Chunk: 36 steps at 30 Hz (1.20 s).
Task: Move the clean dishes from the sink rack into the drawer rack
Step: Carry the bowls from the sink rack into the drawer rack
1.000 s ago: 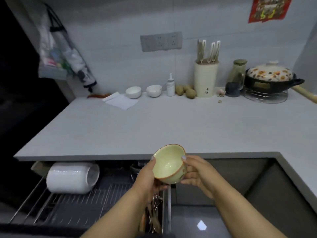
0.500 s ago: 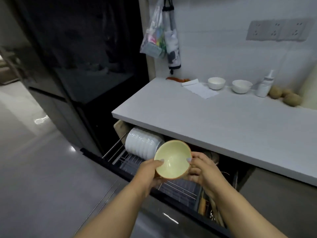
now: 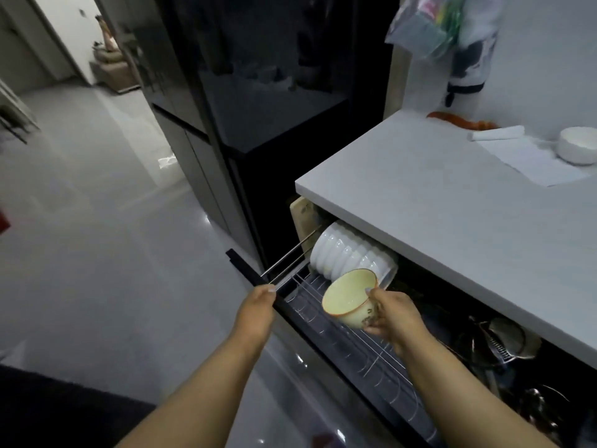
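The floor (image 3: 97,253) is lying wide and bare at nine o'clock, giving free room beside the pulled-out drawer (image 3: 310,331). The left hand (image 3: 256,310) is resting on the drawer's dark front edge near its far corner, fingers curled over the edge and gripping it. Just past that hand, two thin metal rails are running toward one o'clock along the side of the drawer rack (image 3: 355,344), whose wire floor is lying open from the middle toward five o'clock. At the rack's far end, a stack of white bowls (image 3: 347,255) is lying on its side, its long axis running from ten o'clock to four o'clock, tucked under the overhanging edge of the tabletop (image 3: 436,227). The right hand (image 3: 392,313) is holding the yellow bowl (image 3: 349,297) over the rack, thumb on the rim and fingers curled under the patterned outer wall. The bowl is tilting with its mouth facing ten o'clock and upward, its far rim just beside the white stack; whether they touch I cannot tell. To the right, dark metal utensils (image 3: 504,341) are filling the next compartment, leaving little room there. On the tabletop at two o'clock, a small white bowl (image 3: 580,145) is sitting beside a paper sheet (image 3: 529,160).
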### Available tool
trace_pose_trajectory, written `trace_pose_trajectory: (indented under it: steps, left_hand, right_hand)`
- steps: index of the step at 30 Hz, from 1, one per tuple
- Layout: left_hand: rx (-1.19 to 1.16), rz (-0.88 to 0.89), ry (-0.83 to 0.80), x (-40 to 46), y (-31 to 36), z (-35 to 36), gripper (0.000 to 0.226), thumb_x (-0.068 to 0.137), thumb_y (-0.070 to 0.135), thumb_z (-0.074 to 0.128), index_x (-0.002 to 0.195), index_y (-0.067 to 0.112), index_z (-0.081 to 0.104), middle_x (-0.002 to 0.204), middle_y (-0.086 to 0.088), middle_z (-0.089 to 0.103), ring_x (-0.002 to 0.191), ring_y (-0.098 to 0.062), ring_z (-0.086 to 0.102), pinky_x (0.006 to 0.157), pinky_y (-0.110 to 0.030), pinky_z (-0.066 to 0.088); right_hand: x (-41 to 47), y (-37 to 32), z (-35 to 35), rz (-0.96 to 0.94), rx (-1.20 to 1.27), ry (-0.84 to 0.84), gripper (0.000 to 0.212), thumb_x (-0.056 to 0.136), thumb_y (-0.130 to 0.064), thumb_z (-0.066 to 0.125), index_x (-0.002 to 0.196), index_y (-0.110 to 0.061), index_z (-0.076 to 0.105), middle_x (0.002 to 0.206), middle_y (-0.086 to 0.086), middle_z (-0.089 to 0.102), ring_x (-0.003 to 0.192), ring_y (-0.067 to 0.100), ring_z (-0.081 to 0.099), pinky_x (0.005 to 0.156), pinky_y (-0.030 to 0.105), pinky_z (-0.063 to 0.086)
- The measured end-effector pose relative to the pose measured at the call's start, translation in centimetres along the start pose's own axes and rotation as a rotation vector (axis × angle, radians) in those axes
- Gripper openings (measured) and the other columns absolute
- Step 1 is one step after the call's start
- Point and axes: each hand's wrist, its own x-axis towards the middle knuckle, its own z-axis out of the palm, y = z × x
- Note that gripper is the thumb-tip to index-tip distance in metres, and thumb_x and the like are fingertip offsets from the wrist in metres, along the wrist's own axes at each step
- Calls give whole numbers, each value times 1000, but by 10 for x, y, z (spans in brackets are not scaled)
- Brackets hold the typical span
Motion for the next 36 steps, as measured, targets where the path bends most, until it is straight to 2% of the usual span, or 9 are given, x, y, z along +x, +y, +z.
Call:
trace_pose_trajectory:
  steps: [3, 5, 7, 9, 12, 21, 26, 32, 36]
  left_hand:
    - [264, 151, 7, 46, -8, -5, 18, 100, 17, 41, 94, 13, 58, 94, -2, 56, 95, -22, 51, 76, -29, 40]
    - [504, 215, 16, 75, -17, -4, 25, 100, 22, 41, 112, 9, 58, 115, -8, 58, 117, -30, 48, 95, -38, 40]
    - [720, 213, -30, 94, -23, -3, 47, 102, 36, 33, 145, 18, 37, 156, -3, 28, 147, -23, 14, 120, -40, 11]
    - [885, 265, -71, 109, -26, 0, 56, 102, 44, 24, 153, 24, 16, 162, 3, 3, 149, -15, -9, 120, -38, -7]
    - [1100, 390, -84, 131, -26, 6, 58, 102, 45, 18, 154, 22, 9, 163, 1, -2, 148, -15, -15, 119, -40, -13]
    - [1194, 515, -96, 175, -43, 18, 69, 92, 45, 1, 152, 16, 18, 160, -2, 19, 149, -16, 8, 121, -46, 1]
    - [1116, 539, -80, 176, -49, 16, 65, 93, 41, 14, 148, 11, 33, 153, -6, 36, 145, -20, 26, 120, -49, 13]
    - [1131, 546, -78, 181, -54, 14, 63, 93, 39, 23, 147, 10, 36, 151, -6, 40, 142, -20, 32, 118, -50, 19]
    - [1129, 564, -66, 182, -54, 15, 60, 93, 37, 26, 144, 8, 42, 147, -7, 46, 139, -21, 39, 113, -48, 18]
  right_hand:
    - [41, 7, 25, 77, -43, 28, 31, 83, -27, 68, 97, -1, 60, 96, 19, 65, 83, 34, 69, 71, 51, 59]
    - [64, 9, 40, 122, -90, 45, 28, 83, -26, 69, 94, -2, 60, 89, 17, 65, 78, 31, 68, 74, 56, 58]
    - [87, 12, 56, 162, -115, 57, 28, 83, -24, 70, 94, 0, 60, 83, 17, 64, 73, 31, 66, 71, 54, 58]
    - [109, 16, 72, 189, -143, 64, 26, 81, -22, 71, 87, -1, 58, 81, 17, 63, 72, 32, 65, 68, 52, 57]
    - [138, 26, 97, 227, -184, 85, 27, 77, -23, 75, 82, -4, 57, 79, 15, 62, 76, 34, 65, 69, 55, 58]
    - [195, 56, 146, 322, -285, 32, 82, 59, -43, 79, 121, -1, 44, 110, 15, 61, 95, 33, 63, 69, 48, 59]
    - [224, 76, 165, 330, -383, 33, 103, 43, -55, 73, 125, -5, 38, 121, 17, 57, 105, 35, 61, 80, 52, 57]
    - [212, 52, 189, 365, -445, 46, 82, 72, -42, 72, 133, 0, 35, 125, 15, 55, 112, 31, 58, 89, 37, 53]
    - [223, 60, 199, 406, -373, 6, 78, 58, -45, 70, 121, -5, 46, 110, 11, 63, 96, 28, 65, 83, 43, 58]
